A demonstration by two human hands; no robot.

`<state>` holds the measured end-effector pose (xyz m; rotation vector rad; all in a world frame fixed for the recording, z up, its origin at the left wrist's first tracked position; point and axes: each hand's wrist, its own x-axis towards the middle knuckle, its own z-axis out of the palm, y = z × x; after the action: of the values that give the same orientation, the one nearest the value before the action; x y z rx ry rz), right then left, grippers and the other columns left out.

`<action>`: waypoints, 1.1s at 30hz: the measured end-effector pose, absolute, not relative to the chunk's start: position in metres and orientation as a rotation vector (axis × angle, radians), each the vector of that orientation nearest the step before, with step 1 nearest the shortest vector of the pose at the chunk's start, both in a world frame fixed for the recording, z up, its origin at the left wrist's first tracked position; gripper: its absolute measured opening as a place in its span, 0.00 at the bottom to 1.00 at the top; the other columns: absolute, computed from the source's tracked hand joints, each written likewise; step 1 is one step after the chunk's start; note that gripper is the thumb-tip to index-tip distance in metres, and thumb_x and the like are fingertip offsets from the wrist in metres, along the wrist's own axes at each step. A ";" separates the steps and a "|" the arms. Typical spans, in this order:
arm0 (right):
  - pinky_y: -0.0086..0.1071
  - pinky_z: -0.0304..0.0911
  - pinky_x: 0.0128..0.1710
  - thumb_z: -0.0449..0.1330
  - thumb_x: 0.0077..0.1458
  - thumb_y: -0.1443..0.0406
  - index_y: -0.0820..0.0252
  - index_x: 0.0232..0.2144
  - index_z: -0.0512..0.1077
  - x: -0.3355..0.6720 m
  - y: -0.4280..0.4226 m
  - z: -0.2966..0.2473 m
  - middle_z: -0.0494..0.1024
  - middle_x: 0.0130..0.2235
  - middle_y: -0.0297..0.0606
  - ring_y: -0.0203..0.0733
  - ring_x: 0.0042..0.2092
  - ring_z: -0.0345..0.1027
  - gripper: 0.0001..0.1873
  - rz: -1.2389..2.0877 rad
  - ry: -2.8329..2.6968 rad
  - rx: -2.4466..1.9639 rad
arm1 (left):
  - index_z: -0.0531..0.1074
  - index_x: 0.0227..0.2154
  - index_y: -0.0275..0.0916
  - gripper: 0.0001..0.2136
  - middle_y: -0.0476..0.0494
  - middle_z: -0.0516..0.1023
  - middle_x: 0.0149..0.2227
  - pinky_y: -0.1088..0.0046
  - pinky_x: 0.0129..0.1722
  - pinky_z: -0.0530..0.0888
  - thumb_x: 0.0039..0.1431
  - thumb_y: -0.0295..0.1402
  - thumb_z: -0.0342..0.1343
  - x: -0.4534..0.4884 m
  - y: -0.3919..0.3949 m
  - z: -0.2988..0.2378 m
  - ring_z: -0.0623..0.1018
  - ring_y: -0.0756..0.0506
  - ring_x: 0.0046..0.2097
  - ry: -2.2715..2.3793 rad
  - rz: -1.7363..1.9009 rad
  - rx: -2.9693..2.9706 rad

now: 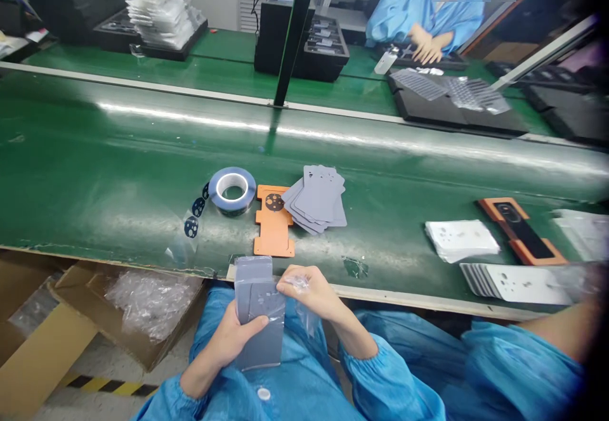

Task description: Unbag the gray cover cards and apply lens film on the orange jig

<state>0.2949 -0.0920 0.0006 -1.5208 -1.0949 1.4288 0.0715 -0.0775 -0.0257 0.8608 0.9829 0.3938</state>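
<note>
My left hand (233,340) is wrapped round a stack of grey flat sheets (257,319) held upright over my lap. My right hand (309,291) pinches a clear plastic film (304,310) at the stack's upper right corner. Just beyond my hands, on the green belt (95,167), lie an orange jig plate (272,221), a fanned pile of grey sheets (318,200) and a blue tape roll (232,189).
A cardboard box with crumpled plastic (147,300) sits at my lower left. White sheet stacks (460,238) and another orange jig (521,229) lie to the right, beside a co-worker's arm (556,332). Across the belt another person's hands (423,47) work over black trays.
</note>
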 end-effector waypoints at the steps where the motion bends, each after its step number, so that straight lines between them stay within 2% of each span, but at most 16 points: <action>1: 0.31 0.60 0.32 0.68 0.51 0.57 0.63 0.26 0.78 0.298 -0.089 0.004 0.75 0.31 0.39 0.39 0.32 0.67 0.14 1.414 -1.109 -1.507 | 0.74 0.48 0.35 0.28 0.34 0.82 0.48 0.60 0.50 0.75 0.46 0.45 0.70 0.071 -0.077 -0.026 0.79 0.34 0.50 0.982 0.385 0.870; 4: 0.31 0.61 0.32 0.68 0.51 0.56 0.63 0.25 0.77 0.319 -0.078 0.017 0.75 0.30 0.38 0.38 0.31 0.67 0.15 1.324 -1.115 -1.518 | 0.74 0.49 0.35 0.29 0.33 0.82 0.48 0.60 0.50 0.75 0.45 0.45 0.71 0.071 -0.077 -0.029 0.79 0.34 0.50 0.966 0.369 0.885; 7: 0.30 0.59 0.29 0.67 0.51 0.51 0.62 0.26 0.76 0.361 -0.056 0.036 0.73 0.25 0.34 0.36 0.28 0.63 0.19 1.099 -1.049 -1.666 | 0.75 0.45 0.34 0.26 0.32 0.83 0.43 0.60 0.48 0.75 0.49 0.47 0.69 0.073 -0.077 -0.031 0.81 0.35 0.46 0.885 0.332 0.861; 11: 0.29 0.52 0.22 0.69 0.44 0.46 0.63 0.24 0.74 0.434 -0.008 0.057 0.68 0.20 0.31 0.33 0.22 0.56 0.24 0.741 -0.907 -1.893 | 0.75 0.40 0.35 0.24 0.34 0.84 0.37 0.61 0.44 0.77 0.47 0.49 0.69 0.076 -0.079 -0.027 0.83 0.35 0.41 0.903 0.337 0.779; 14: 0.29 0.50 0.21 0.69 0.41 0.47 0.62 0.20 0.71 0.473 0.028 0.060 0.65 0.17 0.30 0.33 0.21 0.53 0.24 0.637 -0.881 -1.968 | 0.75 0.39 0.36 0.25 0.36 0.85 0.34 0.61 0.41 0.77 0.43 0.49 0.71 0.080 -0.077 -0.022 0.83 0.36 0.39 0.970 0.404 0.700; 16: 0.31 0.52 0.22 0.70 0.40 0.50 0.62 0.18 0.70 0.487 0.045 0.059 0.67 0.17 0.33 0.35 0.22 0.57 0.22 0.593 -0.886 -2.010 | 0.75 0.38 0.36 0.25 0.36 0.84 0.34 0.61 0.40 0.77 0.42 0.48 0.72 0.082 -0.075 -0.018 0.83 0.36 0.38 0.967 0.452 0.663; 18: 0.33 0.59 0.27 0.71 0.38 0.52 0.63 0.20 0.74 0.492 0.052 0.060 0.74 0.21 0.39 0.41 0.26 0.65 0.20 0.514 -0.892 -2.054 | 0.75 0.38 0.36 0.24 0.37 0.84 0.35 0.61 0.39 0.78 0.43 0.46 0.72 0.085 -0.071 -0.014 0.83 0.36 0.37 0.949 0.501 0.645; 20: 0.37 0.63 0.37 0.71 0.39 0.53 0.64 0.26 0.78 0.488 0.048 0.064 0.81 0.31 0.47 0.50 0.36 0.72 0.19 0.406 -0.894 -2.082 | 0.75 0.38 0.36 0.23 0.38 0.84 0.35 0.62 0.37 0.78 0.43 0.45 0.72 0.088 -0.065 -0.010 0.83 0.37 0.37 0.923 0.525 0.639; 23: 0.41 0.62 0.49 0.68 0.45 0.50 0.62 0.36 0.80 0.461 0.020 0.073 0.82 0.43 0.49 0.55 0.48 0.72 0.22 0.282 -0.904 -2.068 | 0.74 0.38 0.36 0.22 0.38 0.84 0.36 0.63 0.37 0.79 0.44 0.42 0.72 0.094 -0.056 -0.003 0.83 0.37 0.37 0.888 0.530 0.629; 26: 0.40 0.63 0.49 0.67 0.48 0.50 0.59 0.38 0.81 0.405 -0.024 0.074 0.82 0.43 0.46 0.53 0.47 0.73 0.22 0.454 -1.065 -1.950 | 0.73 0.40 0.37 0.22 0.40 0.83 0.36 0.62 0.37 0.79 0.45 0.40 0.72 0.104 -0.048 0.002 0.83 0.38 0.36 0.856 0.560 0.599; 28: 0.37 0.65 0.40 0.70 0.45 0.51 0.59 0.37 0.80 0.360 -0.053 0.066 0.82 0.36 0.42 0.49 0.38 0.73 0.21 0.827 -1.169 -1.862 | 0.74 0.41 0.37 0.21 0.40 0.83 0.36 0.61 0.38 0.79 0.46 0.39 0.72 0.110 -0.045 0.004 0.83 0.38 0.37 0.810 0.562 0.624; 30: 0.34 0.65 0.33 0.72 0.43 0.53 0.59 0.31 0.78 0.322 -0.075 0.054 0.79 0.33 0.39 0.44 0.33 0.71 0.18 1.113 -1.179 -1.722 | 0.74 0.43 0.37 0.21 0.39 0.84 0.40 0.62 0.43 0.78 0.47 0.37 0.72 0.115 -0.044 0.005 0.83 0.39 0.41 0.786 0.584 0.674; 33: 0.33 0.64 0.31 0.68 0.49 0.54 0.59 0.24 0.73 0.299 -0.093 0.037 0.76 0.32 0.38 0.41 0.31 0.69 0.16 1.256 -1.095 -1.584 | 0.74 0.47 0.38 0.24 0.38 0.83 0.45 0.61 0.47 0.77 0.46 0.37 0.72 0.117 -0.046 0.007 0.82 0.37 0.45 0.763 0.591 0.650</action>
<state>0.2989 -0.0931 0.0370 -1.5841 -1.0950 1.2556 0.1167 -0.0457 0.0067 0.6497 0.7628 0.5915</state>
